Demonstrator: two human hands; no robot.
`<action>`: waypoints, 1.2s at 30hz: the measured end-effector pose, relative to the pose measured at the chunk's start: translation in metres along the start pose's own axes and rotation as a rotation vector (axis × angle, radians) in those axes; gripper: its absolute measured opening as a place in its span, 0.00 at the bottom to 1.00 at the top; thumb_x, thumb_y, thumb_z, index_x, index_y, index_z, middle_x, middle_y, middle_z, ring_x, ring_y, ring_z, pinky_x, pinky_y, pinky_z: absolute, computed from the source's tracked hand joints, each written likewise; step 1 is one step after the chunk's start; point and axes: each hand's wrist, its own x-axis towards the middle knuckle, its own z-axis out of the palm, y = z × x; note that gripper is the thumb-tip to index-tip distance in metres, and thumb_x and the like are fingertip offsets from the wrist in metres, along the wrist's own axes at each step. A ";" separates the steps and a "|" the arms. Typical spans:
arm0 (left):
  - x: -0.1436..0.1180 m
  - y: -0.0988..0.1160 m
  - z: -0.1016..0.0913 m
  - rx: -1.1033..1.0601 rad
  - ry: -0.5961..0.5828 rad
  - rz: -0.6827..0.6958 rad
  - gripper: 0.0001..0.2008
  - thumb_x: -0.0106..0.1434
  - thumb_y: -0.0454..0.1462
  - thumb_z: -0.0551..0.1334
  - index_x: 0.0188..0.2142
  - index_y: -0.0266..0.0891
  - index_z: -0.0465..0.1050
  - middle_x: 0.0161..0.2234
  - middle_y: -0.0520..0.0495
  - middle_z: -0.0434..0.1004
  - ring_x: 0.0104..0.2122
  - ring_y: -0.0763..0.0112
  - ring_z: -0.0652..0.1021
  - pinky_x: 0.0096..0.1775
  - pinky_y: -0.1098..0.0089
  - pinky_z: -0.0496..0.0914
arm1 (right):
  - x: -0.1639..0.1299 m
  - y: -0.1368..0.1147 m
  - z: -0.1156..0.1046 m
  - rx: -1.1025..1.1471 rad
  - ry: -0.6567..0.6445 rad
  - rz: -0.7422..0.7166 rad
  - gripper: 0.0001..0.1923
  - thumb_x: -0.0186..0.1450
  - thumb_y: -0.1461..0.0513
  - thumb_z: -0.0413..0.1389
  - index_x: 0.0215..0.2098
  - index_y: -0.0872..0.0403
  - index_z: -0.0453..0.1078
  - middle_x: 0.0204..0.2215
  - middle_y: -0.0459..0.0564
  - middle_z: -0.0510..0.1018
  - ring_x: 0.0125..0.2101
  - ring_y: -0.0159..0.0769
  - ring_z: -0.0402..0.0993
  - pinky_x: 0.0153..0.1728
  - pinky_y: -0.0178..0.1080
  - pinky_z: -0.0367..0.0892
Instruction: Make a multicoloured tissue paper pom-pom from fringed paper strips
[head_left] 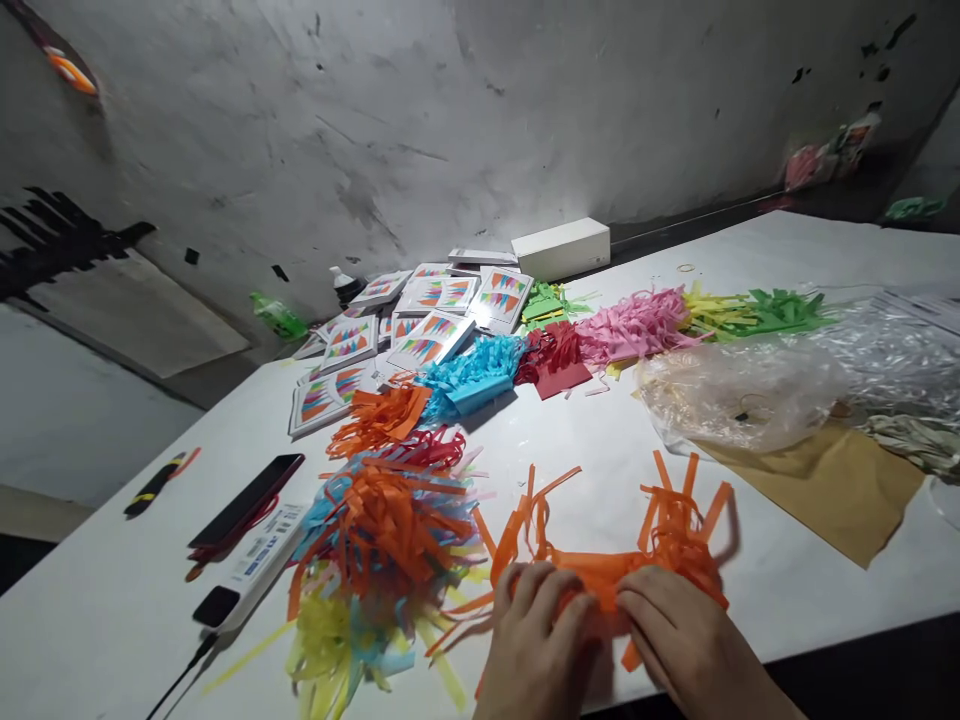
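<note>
Orange fringed paper (600, 560) lies at near edge of white worktop (600, 440), both hands pressing it. Mixed pile of cut paper strips (382, 540) just to left. Left hand (536, 640) curled, fingers gripping paper; right hand (682, 640) beside it, fingers closed over same piece. Clear plastic bag (742, 395) further right.

You won't find any readable text here. The printed cards (435, 338) stacked at the back of the table (787, 590) show only coloured triangle patterns, no words you can make out. The white strip (259, 565) beside the phone (246, 500) carries small print, too blurred to read. The white box (561, 247) by the wall looks blank on the sides you see. No numbers, brands or signs are legible anywhere.
</note>
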 end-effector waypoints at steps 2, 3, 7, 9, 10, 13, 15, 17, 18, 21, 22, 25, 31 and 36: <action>-0.008 0.003 0.011 0.012 -0.008 -0.003 0.10 0.66 0.32 0.54 0.37 0.45 0.72 0.33 0.48 0.81 0.37 0.59 0.76 0.49 0.54 0.61 | 0.001 -0.002 0.000 0.017 -0.016 0.031 0.17 0.68 0.69 0.46 0.43 0.54 0.76 0.36 0.50 0.85 0.37 0.37 0.82 0.41 0.38 0.78; -0.011 0.003 0.017 0.013 0.012 -0.014 0.11 0.65 0.31 0.53 0.36 0.45 0.72 0.31 0.49 0.80 0.36 0.61 0.76 0.48 0.55 0.62 | 0.001 -0.003 0.002 0.018 -0.005 0.027 0.16 0.69 0.68 0.46 0.44 0.54 0.75 0.38 0.49 0.85 0.39 0.38 0.82 0.44 0.41 0.77; -0.018 -0.002 0.028 -0.024 0.114 0.017 0.12 0.68 0.33 0.51 0.32 0.46 0.71 0.27 0.53 0.80 0.31 0.64 0.77 0.46 0.57 0.64 | -0.012 0.001 0.009 0.008 0.096 -0.047 0.22 0.69 0.71 0.41 0.40 0.52 0.76 0.33 0.45 0.86 0.35 0.36 0.82 0.43 0.41 0.74; -0.021 -0.005 0.026 -0.041 0.097 0.023 0.12 0.69 0.35 0.52 0.31 0.47 0.70 0.26 0.55 0.80 0.30 0.65 0.78 0.45 0.59 0.65 | -0.020 0.007 0.006 0.020 0.080 -0.015 0.23 0.69 0.72 0.40 0.39 0.50 0.76 0.34 0.44 0.85 0.37 0.36 0.81 0.45 0.41 0.71; -0.021 -0.005 0.024 -0.046 0.083 0.008 0.11 0.69 0.35 0.53 0.31 0.48 0.70 0.27 0.56 0.80 0.31 0.65 0.78 0.45 0.59 0.65 | -0.024 0.010 0.004 0.022 0.048 0.021 0.22 0.69 0.71 0.40 0.40 0.49 0.75 0.36 0.43 0.85 0.39 0.36 0.81 0.47 0.42 0.69; -0.021 -0.002 0.020 -0.029 0.029 -0.103 0.11 0.69 0.33 0.53 0.32 0.47 0.69 0.30 0.54 0.80 0.32 0.65 0.77 0.44 0.58 0.66 | -0.029 0.018 0.000 -0.005 -0.038 0.123 0.18 0.71 0.69 0.43 0.36 0.47 0.73 0.34 0.43 0.82 0.39 0.38 0.78 0.51 0.47 0.62; -0.019 0.003 0.018 -0.004 0.014 -0.188 0.11 0.69 0.32 0.51 0.32 0.46 0.68 0.31 0.52 0.77 0.33 0.64 0.76 0.43 0.57 0.66 | -0.025 0.022 0.002 -0.065 -0.076 0.167 0.16 0.71 0.67 0.44 0.30 0.48 0.70 0.28 0.42 0.76 0.33 0.39 0.75 0.49 0.49 0.60; -0.014 0.007 0.018 0.047 -0.004 -0.260 0.11 0.68 0.31 0.51 0.31 0.45 0.66 0.32 0.50 0.75 0.34 0.62 0.75 0.43 0.55 0.65 | -0.018 0.024 0.007 -0.126 -0.101 0.198 0.17 0.71 0.65 0.45 0.27 0.48 0.67 0.24 0.42 0.72 0.28 0.39 0.70 0.46 0.51 0.59; -0.012 0.009 0.019 0.078 -0.015 -0.291 0.11 0.68 0.31 0.51 0.30 0.44 0.66 0.33 0.50 0.74 0.34 0.62 0.75 0.43 0.53 0.65 | -0.013 0.024 0.010 -0.149 -0.121 0.211 0.16 0.71 0.64 0.46 0.26 0.48 0.66 0.23 0.42 0.71 0.28 0.40 0.68 0.44 0.51 0.59; -0.006 0.011 0.020 0.149 -0.056 -0.354 0.11 0.66 0.30 0.53 0.29 0.43 0.66 0.33 0.49 0.72 0.34 0.60 0.75 0.43 0.51 0.65 | -0.003 0.024 0.014 -0.177 -0.146 0.256 0.15 0.70 0.62 0.46 0.26 0.48 0.65 0.24 0.44 0.70 0.28 0.43 0.67 0.40 0.50 0.58; -0.004 0.011 0.020 0.162 -0.069 -0.359 0.11 0.66 0.29 0.53 0.29 0.43 0.66 0.33 0.49 0.72 0.34 0.60 0.75 0.42 0.51 0.65 | -0.001 0.024 0.015 -0.180 -0.151 0.273 0.15 0.71 0.62 0.46 0.26 0.48 0.65 0.24 0.44 0.70 0.28 0.43 0.67 0.39 0.50 0.57; -0.004 0.010 0.020 0.175 -0.087 -0.350 0.10 0.65 0.30 0.54 0.28 0.43 0.66 0.33 0.50 0.72 0.35 0.59 0.75 0.42 0.50 0.65 | -0.003 0.026 0.013 -0.158 -0.167 0.309 0.17 0.72 0.61 0.44 0.26 0.48 0.64 0.24 0.44 0.71 0.29 0.43 0.68 0.39 0.49 0.57; -0.010 0.010 0.021 0.081 -0.010 -0.312 0.10 0.68 0.32 0.52 0.31 0.43 0.65 0.34 0.50 0.72 0.35 0.60 0.75 0.44 0.49 0.64 | -0.004 0.031 0.010 -0.105 -0.198 0.349 0.14 0.68 0.48 0.55 0.42 0.48 0.68 0.33 0.45 0.80 0.33 0.42 0.74 0.41 0.47 0.59; -0.012 0.010 0.021 0.055 0.039 -0.299 0.09 0.68 0.33 0.53 0.31 0.44 0.64 0.33 0.50 0.73 0.34 0.60 0.74 0.44 0.51 0.63 | 0.017 0.018 0.017 -0.154 -0.218 0.366 0.04 0.65 0.61 0.58 0.32 0.47 0.68 0.25 0.41 0.77 0.30 0.43 0.73 0.40 0.49 0.56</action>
